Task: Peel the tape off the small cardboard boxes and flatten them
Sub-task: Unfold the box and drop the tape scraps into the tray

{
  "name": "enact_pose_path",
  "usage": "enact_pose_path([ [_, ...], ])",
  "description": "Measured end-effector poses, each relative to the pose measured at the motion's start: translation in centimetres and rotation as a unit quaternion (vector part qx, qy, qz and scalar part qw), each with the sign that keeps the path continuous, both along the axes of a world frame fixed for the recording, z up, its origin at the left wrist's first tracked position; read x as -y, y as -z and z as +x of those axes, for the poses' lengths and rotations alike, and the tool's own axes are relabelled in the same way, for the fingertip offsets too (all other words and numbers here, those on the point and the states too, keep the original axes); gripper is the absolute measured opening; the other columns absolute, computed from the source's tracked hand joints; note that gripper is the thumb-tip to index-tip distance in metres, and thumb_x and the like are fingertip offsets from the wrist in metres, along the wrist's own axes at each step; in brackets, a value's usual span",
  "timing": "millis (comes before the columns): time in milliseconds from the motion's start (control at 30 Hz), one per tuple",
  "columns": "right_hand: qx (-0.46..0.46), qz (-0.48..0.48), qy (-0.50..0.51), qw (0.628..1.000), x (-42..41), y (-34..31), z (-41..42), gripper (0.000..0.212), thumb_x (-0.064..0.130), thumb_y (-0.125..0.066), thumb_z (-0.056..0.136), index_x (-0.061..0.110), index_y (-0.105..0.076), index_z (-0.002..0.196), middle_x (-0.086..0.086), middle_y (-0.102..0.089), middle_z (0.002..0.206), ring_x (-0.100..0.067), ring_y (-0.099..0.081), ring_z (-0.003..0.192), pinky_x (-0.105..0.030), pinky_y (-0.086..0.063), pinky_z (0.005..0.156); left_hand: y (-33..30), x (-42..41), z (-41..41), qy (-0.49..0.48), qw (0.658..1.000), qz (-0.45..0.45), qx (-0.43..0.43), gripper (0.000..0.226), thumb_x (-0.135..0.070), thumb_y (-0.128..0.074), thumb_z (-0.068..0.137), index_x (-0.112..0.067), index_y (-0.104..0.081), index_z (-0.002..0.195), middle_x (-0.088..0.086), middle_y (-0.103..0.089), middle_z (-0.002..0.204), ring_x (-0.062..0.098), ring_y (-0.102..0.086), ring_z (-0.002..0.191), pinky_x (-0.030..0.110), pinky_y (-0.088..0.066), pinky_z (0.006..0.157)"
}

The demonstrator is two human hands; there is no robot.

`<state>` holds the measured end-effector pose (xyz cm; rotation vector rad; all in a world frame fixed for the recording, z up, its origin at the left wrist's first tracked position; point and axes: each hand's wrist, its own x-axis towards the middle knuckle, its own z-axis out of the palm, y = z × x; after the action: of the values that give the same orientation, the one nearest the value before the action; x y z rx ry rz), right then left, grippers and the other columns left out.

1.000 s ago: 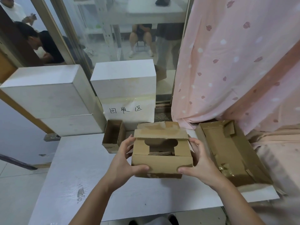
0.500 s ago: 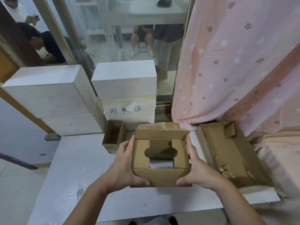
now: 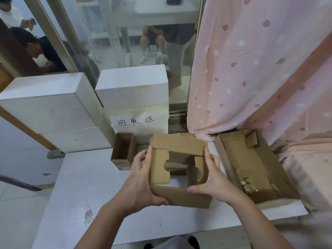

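Two hands, left hand point(image 3: 142, 178) and right hand point(image 3: 213, 178), grip the small box point(image 3: 179, 169) by its sides over the counter point(image 3: 75, 194), fingers wrapped round it. Since a second ago its flaps swung open and you can see the counter through it, so flattening looks close. Three cardboard boxes total: this one, a tiny open box point(image 3: 124, 150) to its left, and a big opened box point(image 3: 251, 168) on the right.
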<state>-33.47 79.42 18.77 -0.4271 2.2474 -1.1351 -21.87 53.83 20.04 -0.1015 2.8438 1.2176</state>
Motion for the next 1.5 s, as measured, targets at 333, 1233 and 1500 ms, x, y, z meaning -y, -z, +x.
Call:
enact_pose_path([
  [333,-0.021,-0.034,0.035,0.999,-0.6,0.3,0.3,0.139,0.047,-0.089,0.072,0.049,0.025,0.152,0.036,-0.005,0.141,0.007,-0.019,0.135,-0.021,-0.024,0.106,0.9,-0.9,-0.4,-0.038,0.998,0.044,-0.017,0.130,-0.081,-0.076,0.068,-0.054,0.014,0.158,-0.029,-0.006,0.152,0.001,-0.038,0.137,0.035,-0.048,0.108],
  [1233,-0.019,-0.136,0.124,0.983,-2.0,1.9,0.0,0.069,0.007,-0.037,0.108,0.047,-0.011,0.159,0.049,-0.042,0.135,0.017,-0.028,0.135,-0.024,-0.027,0.115,3.2,-0.1,0.6,-0.025,0.973,0.217,0.070,0.085,-0.027,-0.059,0.089,-0.051,-0.017,0.160,-0.037,-0.028,0.156,-0.014,-0.032,0.141,0.006,-0.036,0.108],
  [1500,0.025,-0.201,0.142,0.969,-1.8,3.0,-1.0,0.079,0.020,-0.036,0.086,0.048,-0.017,0.158,0.035,-0.031,0.156,0.009,-0.027,0.145,-0.045,-0.022,0.126,1.8,0.1,0.7,-0.043,0.962,0.263,0.066,0.082,-0.062,-0.059,0.087,-0.053,-0.020,0.159,-0.037,-0.028,0.160,-0.011,-0.032,0.145,0.022,-0.035,0.114],
])
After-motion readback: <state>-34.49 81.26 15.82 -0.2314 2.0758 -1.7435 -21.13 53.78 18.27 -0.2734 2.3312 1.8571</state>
